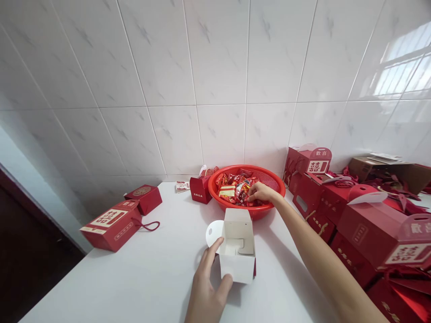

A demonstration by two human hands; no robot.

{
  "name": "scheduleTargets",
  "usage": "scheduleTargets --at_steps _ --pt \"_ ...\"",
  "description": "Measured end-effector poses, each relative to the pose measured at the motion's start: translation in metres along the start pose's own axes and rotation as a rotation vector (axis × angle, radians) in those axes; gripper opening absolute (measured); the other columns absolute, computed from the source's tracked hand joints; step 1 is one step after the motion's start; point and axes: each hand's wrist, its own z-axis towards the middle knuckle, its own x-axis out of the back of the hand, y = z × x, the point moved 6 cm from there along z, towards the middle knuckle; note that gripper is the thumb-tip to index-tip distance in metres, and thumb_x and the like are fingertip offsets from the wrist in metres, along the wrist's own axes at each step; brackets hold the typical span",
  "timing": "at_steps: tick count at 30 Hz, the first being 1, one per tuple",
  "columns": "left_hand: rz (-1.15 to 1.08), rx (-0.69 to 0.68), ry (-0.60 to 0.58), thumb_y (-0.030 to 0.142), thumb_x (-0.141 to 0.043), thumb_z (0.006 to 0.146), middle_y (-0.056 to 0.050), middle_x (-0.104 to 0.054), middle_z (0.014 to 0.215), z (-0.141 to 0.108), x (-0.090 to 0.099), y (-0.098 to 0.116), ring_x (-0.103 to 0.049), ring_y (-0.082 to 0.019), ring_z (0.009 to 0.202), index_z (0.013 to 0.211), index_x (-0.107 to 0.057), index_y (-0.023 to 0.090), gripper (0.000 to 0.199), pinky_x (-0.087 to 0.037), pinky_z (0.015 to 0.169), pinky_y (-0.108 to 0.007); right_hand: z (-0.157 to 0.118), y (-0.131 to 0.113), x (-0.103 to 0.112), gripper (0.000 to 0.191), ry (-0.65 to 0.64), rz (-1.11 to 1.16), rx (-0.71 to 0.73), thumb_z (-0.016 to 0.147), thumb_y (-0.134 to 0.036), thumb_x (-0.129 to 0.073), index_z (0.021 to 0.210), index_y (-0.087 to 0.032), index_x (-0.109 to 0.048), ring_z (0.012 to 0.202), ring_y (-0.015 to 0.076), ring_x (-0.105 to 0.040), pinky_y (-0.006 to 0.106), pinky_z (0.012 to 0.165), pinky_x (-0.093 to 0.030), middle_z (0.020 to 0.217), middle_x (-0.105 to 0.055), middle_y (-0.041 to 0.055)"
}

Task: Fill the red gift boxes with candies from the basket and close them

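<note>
An open gift box point(237, 268), white inside with a trace of red outside, stands on the white table with its flaps raised. My left hand point(210, 278) holds it at the near left, the index finger along its left flap and the thumb against the near panel. Beyond the box sits a red plastic basket point(222, 169) of wrapped candies point(229, 191), mostly in red wrappers. My right hand point(261, 192) reaches over the basket's right side, its fingers pinched together on a red-wrapped candy. The fingertips are partly hidden among the wrappers.
Two closed red boxes point(112, 224) point(144, 198) lie at the left. A small red box point(201, 189) stands left of the basket. Several red gift boxes point(373, 224) pile up along the right, with an open cardboard carton point(362, 167) behind. A tiled wall point(218, 134) closes the back.
</note>
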Motion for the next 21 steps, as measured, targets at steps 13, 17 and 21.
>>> scheduleTargets --at_steps 13,17,21 --pt "0.054 0.014 -0.107 0.029 -0.059 0.080 -0.011 -0.049 0.152 0.003 -0.002 -0.009 -0.045 -0.032 0.140 0.146 -0.048 0.023 0.068 -0.036 0.115 -0.047 -0.007 -0.004 0.019 0.032 0.191 0.370 0.161 0.084 -0.035 -0.079 0.067 -0.015 -0.061 0.036 0.0043 -0.041 0.019 0.037 -0.034 0.048 -0.051 -0.0094" --pt "0.037 0.009 -0.066 0.029 -0.059 0.080 -0.011 -0.051 0.150 0.002 -0.001 -0.008 -0.047 -0.033 0.138 0.144 -0.051 0.023 0.065 -0.037 0.114 -0.048 0.001 0.005 0.021 0.025 0.225 0.380 0.123 0.097 -0.031 -0.065 0.081 -0.013 -0.062 0.044 0.0037 -0.047 0.016 0.043 -0.041 0.062 -0.056 -0.0078" --pt "0.044 0.013 -0.084 0.030 -0.060 0.081 -0.011 -0.051 0.150 0.003 -0.003 -0.006 -0.047 -0.034 0.137 0.145 -0.051 0.023 0.065 -0.037 0.114 -0.050 0.006 0.012 0.023 0.020 0.242 0.411 0.104 0.098 -0.032 -0.063 0.095 -0.013 -0.065 0.058 0.0070 -0.058 0.020 0.052 -0.050 0.079 -0.064 -0.0026"
